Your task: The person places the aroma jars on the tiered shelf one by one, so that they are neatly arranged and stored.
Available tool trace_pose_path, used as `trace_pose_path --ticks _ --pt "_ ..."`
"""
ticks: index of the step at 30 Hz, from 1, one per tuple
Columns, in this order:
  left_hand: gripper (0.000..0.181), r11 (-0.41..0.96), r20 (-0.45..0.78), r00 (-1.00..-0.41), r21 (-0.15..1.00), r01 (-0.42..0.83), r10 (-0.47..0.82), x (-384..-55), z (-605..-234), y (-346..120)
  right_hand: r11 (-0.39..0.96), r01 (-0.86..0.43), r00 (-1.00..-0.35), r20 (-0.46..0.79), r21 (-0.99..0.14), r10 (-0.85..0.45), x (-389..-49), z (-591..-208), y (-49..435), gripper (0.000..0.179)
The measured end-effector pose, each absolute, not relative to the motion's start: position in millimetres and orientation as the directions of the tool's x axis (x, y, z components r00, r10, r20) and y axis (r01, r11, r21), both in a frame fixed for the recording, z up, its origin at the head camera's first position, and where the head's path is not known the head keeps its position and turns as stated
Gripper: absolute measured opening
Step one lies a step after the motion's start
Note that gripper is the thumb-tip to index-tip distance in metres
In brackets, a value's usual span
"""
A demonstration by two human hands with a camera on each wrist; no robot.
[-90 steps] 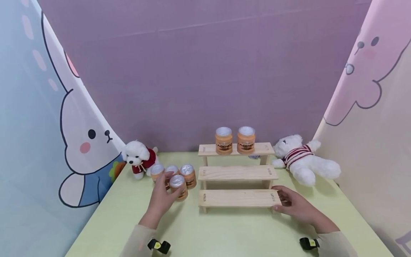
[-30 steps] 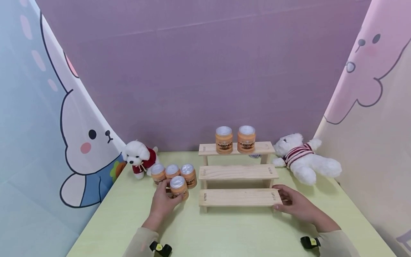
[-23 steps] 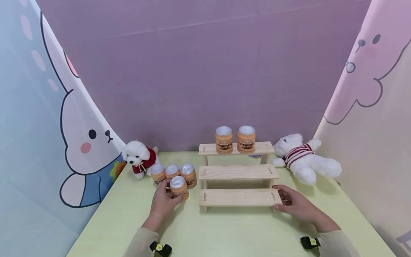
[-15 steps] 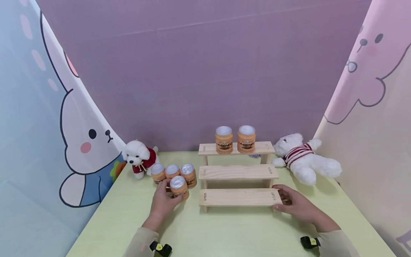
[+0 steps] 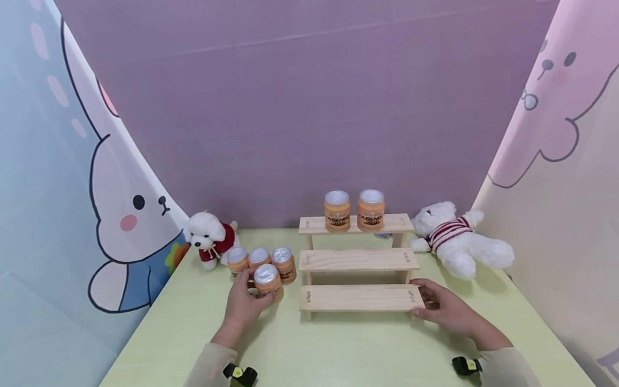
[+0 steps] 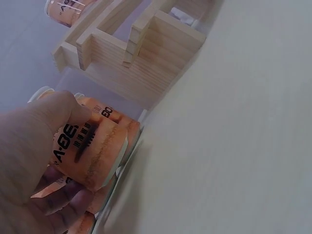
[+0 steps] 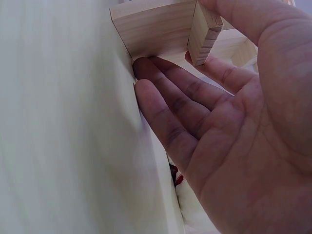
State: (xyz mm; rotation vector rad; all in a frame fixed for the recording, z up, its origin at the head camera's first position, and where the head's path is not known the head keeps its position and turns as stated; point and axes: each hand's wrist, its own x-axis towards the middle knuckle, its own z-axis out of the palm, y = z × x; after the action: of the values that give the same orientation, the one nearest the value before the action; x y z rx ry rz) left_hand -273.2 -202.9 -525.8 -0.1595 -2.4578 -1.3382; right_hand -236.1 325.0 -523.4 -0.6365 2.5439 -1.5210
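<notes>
My left hand point(image 5: 245, 304) grips an orange jar point(image 5: 268, 284) with a silver top, thumb on its near right side and fingers round its left. In the left wrist view the jar point(image 6: 90, 151) shows dark lettering and looks slightly tilted. Behind it stand three similar jars, among them a right one point(image 5: 284, 264) and a left one point(image 5: 238, 260). My right hand point(image 5: 447, 309) pinches the right end of the lowest step of a three-tier wooden rack point(image 5: 360, 297). In the right wrist view its other fingers point(image 7: 161, 109) extend beneath that step, close to the table.
Two more orange jars, a left one point(image 5: 337, 212) and a right one point(image 5: 371, 210), stand on the top step. A white plush dog point(image 5: 205, 232) sits back left; a white plush bear point(image 5: 454, 239) lies right of the rack. A purple curtain point(image 5: 309, 118) closes the back of the pale green table point(image 5: 358, 352).
Since three seconds ago my left fingers have come lower round the near jar, away from the jar behind. The jar shifts slightly left in the last half second. My right hand stays on the rack.
</notes>
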Motion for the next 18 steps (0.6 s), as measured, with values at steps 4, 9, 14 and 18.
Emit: trace_pose_path --ticks 4,9,14,18 --pt "0.071 0.545 0.356 -0.933 0.795 0.268 -0.061 -273.0 -523.7 -204.8 0.406 -0.293 -0.906 0.116 -0.865 -0.407 -235.7 -522.4 324.4 0.068" --pt "0.072 0.533 0.382 -0.922 0.795 0.292 -0.065 -269.9 -515.0 -208.6 0.405 -0.287 -0.906 0.107 -0.868 -0.410 -235.3 -522.4 323.0 0.067" --pt "0.075 0.542 0.453 -0.890 0.761 0.358 -0.048 -266.7 -500.9 -210.4 0.407 -0.282 -0.907 0.103 -0.869 -0.408 -235.6 -522.8 323.0 0.067" --pt "0.075 0.549 0.479 -0.877 0.743 0.382 -0.039 -266.5 -492.8 -209.9 0.402 -0.284 -0.906 0.107 -0.870 -0.409 -236.0 -522.9 324.2 0.068"
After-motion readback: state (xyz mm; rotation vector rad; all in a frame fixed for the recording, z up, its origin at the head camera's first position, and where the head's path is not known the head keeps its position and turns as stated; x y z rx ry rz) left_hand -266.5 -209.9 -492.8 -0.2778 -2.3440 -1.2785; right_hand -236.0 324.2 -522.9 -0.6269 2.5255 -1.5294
